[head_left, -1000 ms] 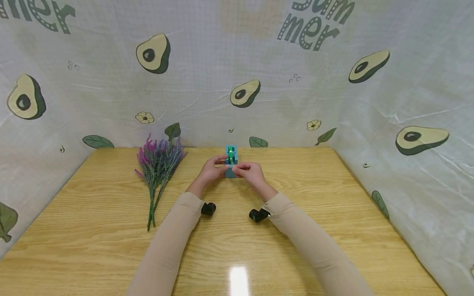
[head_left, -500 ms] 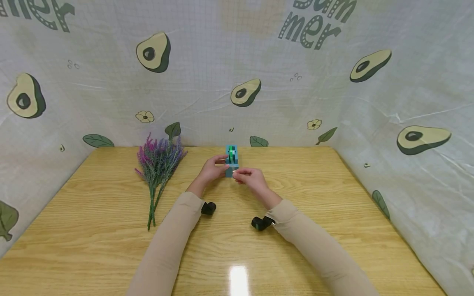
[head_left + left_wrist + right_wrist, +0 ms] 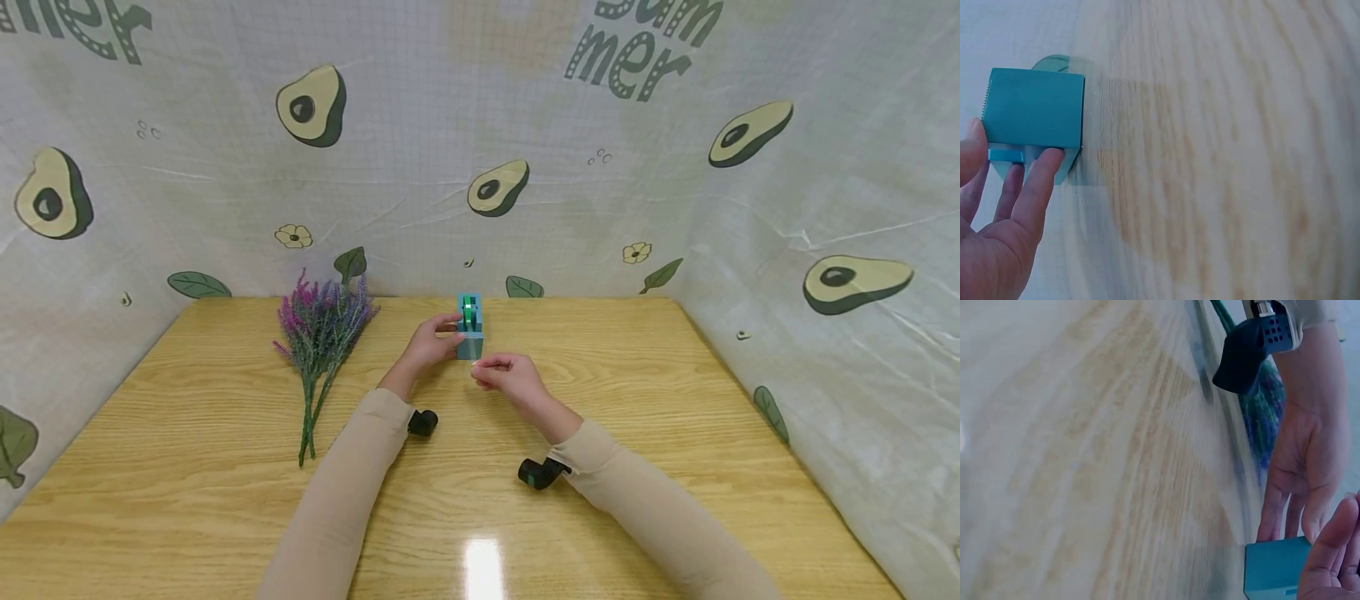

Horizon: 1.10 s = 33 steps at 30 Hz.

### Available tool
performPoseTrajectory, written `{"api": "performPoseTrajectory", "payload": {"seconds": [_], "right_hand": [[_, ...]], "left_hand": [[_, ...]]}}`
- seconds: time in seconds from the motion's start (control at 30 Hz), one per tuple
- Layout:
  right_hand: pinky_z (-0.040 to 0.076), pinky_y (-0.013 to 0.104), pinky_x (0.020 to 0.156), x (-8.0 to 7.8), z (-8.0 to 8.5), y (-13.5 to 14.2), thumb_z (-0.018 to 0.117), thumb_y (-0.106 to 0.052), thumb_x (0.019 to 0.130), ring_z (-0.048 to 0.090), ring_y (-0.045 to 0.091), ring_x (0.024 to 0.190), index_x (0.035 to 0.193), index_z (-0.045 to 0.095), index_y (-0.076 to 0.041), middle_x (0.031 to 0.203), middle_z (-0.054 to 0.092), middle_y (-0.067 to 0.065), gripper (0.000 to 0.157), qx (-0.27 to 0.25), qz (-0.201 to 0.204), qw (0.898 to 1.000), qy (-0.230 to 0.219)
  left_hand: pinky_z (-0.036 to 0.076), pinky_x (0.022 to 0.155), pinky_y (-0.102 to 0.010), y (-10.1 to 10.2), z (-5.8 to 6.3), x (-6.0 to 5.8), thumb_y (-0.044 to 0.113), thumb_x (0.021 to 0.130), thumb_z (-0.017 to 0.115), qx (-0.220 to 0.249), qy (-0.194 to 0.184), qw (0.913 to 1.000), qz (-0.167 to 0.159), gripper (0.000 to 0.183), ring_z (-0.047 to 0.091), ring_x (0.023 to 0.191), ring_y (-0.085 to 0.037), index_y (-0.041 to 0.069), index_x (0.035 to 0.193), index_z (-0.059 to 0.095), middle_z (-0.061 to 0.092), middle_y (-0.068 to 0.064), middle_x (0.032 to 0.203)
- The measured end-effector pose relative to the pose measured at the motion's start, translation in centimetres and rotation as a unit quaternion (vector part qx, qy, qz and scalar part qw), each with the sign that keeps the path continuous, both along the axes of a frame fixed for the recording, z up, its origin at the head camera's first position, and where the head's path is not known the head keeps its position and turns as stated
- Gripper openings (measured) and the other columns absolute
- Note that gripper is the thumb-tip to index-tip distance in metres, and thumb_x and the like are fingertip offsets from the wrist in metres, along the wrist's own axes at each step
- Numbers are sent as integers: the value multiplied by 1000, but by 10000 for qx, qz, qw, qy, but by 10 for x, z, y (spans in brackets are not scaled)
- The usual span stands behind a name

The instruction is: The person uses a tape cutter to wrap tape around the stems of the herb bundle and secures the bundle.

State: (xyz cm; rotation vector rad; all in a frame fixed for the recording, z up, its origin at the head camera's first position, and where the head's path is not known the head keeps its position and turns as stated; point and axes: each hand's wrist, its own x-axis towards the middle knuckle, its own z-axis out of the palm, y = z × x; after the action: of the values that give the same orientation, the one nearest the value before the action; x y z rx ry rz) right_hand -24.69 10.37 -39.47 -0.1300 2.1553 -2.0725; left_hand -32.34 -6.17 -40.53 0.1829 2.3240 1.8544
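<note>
A blue tape dispenser (image 3: pixel 469 345) with a green-cored roll (image 3: pixel 468 312) stands at the far middle of the table. My left hand (image 3: pixel 431 343) holds it from its left side, thumb near the front and fingers further back. In the left wrist view, fingertips touch the lower edge of the teal dispenser (image 3: pixel 1035 107). Just in front of the dispenser, my right hand (image 3: pixel 516 382) pinches the end of a thin clear strip of tape (image 3: pixel 474 356) between thumb and forefinger. The strip is faint. In the right wrist view the right hand (image 3: pixel 1334 559) partly covers the dispenser (image 3: pixel 1272 569).
A bunch of purple and pink artificial lavender (image 3: pixel 322 333) lies on the left of the wooden table (image 3: pixel 637 400). Behind stands a curtain (image 3: pixel 405 150) printed with avocados. A black wrist camera (image 3: pixel 423 423) is strapped to each sleeve.
My right hand has moved back toward me from the dispenser's front, drawing the tape end with it. The left hand and the dispenser stay in place.
</note>
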Motion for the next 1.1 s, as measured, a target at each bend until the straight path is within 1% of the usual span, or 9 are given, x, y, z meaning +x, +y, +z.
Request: {"api": "performPoseTrajectory", "payload": {"seconds": [0.1,0.2,0.33,0.5,0.57,0.8,1.0,1.1], "right_hand": [[53,27,70,5,0,4,63,1,87,62,13,71,100,61,17,81,67,6,21,-54,150,9999,-36],[53,27,68,11,0,6,64,2,86,62,13,70,97,62,16,79,66,5,19,-174,268,9994,-110],[53,29,68,20,0,9,65,1,85,61,14,68,90,65,10,79,65,5,10,-179,406,9988,-219],[53,32,70,28,-2,14,65,1,84,61,13,68,85,67,4,80,66,4,4,-115,623,9976,-296],[53,33,70,31,-2,15,66,1,84,61,13,67,85,67,4,80,66,4,4,-116,695,9971,-303],[53,31,67,42,-1,19,68,-3,84,60,13,66,86,67,4,79,67,4,7,159,1043,9941,-233],[52,30,66,52,-4,23,68,-2,83,58,13,65,84,67,4,77,67,3,6,186,1273,9914,-242],[52,30,66,57,-5,24,68,-1,83,58,14,65,85,67,6,77,67,4,7,155,1398,9898,-226]], "left_hand": [[49,88,-41,0,0,0,10,93,57,-42,2,10000,17,42,51,111,-31,11,135,49,45,-18,131],[49,88,-41,0,0,0,10,93,58,-45,-7,10000,35,42,51,111,-31,11,135,49,45,-18,131],[48,89,-41,1,0,0,9,93,57,-46,-17,10000,61,43,51,112,-31,11,135,49,45,-18,131],[49,88,-40,2,0,0,9,93,58,-52,-29,9999,85,42,51,111,-31,11,134,50,45,-17,130],[49,87,-40,2,-1,-1,9,93,58,-62,-36,9999,110,42,51,110,-30,12,134,50,46,-17,129],[50,86,-39,2,-2,-3,10,93,59,-80,-96,9998,143,42,52,109,-29,13,134,50,46,-16,128],[49,87,-39,1,-4,-5,11,93,58,-92,-132,9998,107,42,52,111,-29,13,134,50,46,-15,129],[49,87,-39,1,-4,-5,11,93,58,-64,-131,9998,103,42,52,111,-29,14,135,49,46,-14,128]]}}
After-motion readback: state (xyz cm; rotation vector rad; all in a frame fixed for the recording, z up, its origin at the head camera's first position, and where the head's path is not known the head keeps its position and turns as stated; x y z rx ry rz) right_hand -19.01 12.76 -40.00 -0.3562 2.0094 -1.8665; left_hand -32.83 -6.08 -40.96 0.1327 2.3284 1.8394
